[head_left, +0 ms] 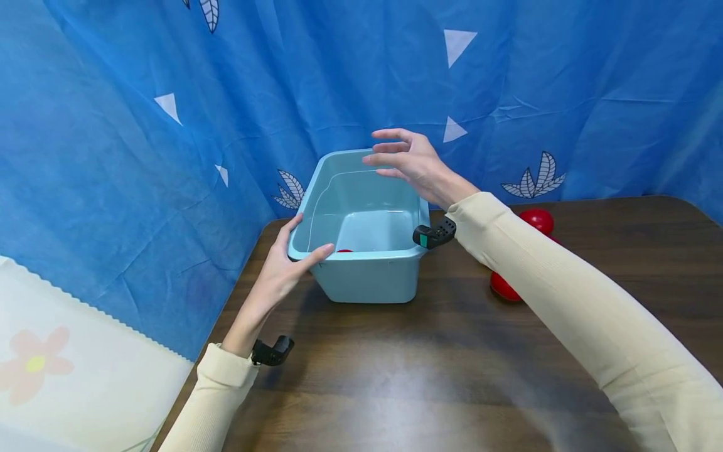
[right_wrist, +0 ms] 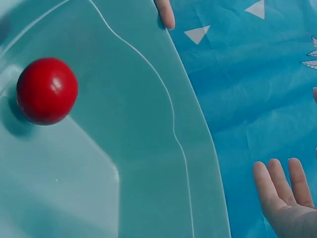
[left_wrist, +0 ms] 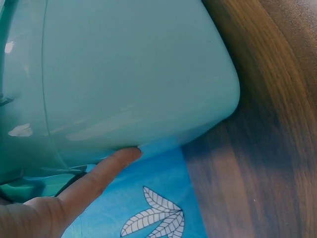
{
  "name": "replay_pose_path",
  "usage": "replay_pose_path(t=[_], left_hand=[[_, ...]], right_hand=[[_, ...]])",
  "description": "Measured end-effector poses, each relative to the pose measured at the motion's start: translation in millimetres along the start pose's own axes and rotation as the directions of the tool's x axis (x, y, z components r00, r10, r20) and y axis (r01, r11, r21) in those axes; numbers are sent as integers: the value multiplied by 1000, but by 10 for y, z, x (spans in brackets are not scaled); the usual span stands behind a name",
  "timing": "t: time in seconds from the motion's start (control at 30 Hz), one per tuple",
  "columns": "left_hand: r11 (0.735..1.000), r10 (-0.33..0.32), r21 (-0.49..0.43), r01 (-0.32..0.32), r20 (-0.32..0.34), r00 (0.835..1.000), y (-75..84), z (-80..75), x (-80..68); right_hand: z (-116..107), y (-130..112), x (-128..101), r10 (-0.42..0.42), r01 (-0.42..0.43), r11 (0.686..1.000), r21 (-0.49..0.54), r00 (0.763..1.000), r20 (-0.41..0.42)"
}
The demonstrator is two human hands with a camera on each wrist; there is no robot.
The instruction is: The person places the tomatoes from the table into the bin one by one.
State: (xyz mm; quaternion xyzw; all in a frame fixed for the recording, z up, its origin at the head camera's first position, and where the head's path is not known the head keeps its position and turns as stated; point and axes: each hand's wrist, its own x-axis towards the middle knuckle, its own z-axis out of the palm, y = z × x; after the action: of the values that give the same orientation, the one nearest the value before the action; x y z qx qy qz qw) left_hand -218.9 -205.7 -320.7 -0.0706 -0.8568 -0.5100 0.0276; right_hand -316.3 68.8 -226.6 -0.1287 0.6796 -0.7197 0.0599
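A light blue plastic tub (head_left: 367, 279) stands at the table's far left. My left hand (head_left: 273, 273) grips its near left corner, thumb over the front rim. In the left wrist view one finger (left_wrist: 106, 171) lies along the outer wall. Raised over the tub's far right rim is my right hand (head_left: 415, 164), its fingers spread and loosely bent around nothing. Inside the tub lies a glossy red ball (right_wrist: 48, 91), clear in the right wrist view; from the head only a sliver shows behind the front rim.
On the dark wooden table (head_left: 384, 376), right of the tub, lie a red ball (head_left: 537, 220) and a nearer red ball (head_left: 503, 287), partly behind my right sleeve. A blue patterned curtain (head_left: 361, 75) hangs behind the table. White flowered cloth (head_left: 68, 370) shows at left.
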Motion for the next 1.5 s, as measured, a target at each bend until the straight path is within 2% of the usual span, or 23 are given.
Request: replay_pose_path(t=[0.17, 0.3, 0.57, 0.77, 1.0, 1.1, 1.33, 1.5], left_hand=[[1000, 0, 5, 0, 1, 1000, -12, -7, 0], [1000, 6, -7, -6, 0, 1000, -9, -30, -5], [1000, 1, 12, -1, -7, 1000, -13, -65, 1], [1000, 11, 7, -11, -1, 1000, -6, -55, 9], [1000, 15, 2, -15, 6, 1000, -7, -64, 5], [1000, 19, 9, -19, 0, 1000, -15, -92, -5], [1000, 11, 15, -11, -2, 1000, -45, -132, -7], [1000, 9, 13, -9, 0, 1000, -66, -139, -10]], right_hand=[[-172, 2, -120, -10, 10, 1000, 23, 1000, 10], [-390, 37, -245, 9, -9, 999, 35, 1000, -17], [-800, 344, -615, 75, -83, 991, -102, 994, -76], [-1087, 670, -1015, 99, -119, 955, -271, 991, -88], [-1413, 1003, -1474, 97, -149, 917, -371, 983, -156], [-1481, 1116, -1602, 91, -157, 900, -407, 980, -176], [-1499, 1301, -1745, 56, -119, 893, -433, 986, -154], [-1477, 1423, -1784, 99, -156, 869, -471, 985, -144]])
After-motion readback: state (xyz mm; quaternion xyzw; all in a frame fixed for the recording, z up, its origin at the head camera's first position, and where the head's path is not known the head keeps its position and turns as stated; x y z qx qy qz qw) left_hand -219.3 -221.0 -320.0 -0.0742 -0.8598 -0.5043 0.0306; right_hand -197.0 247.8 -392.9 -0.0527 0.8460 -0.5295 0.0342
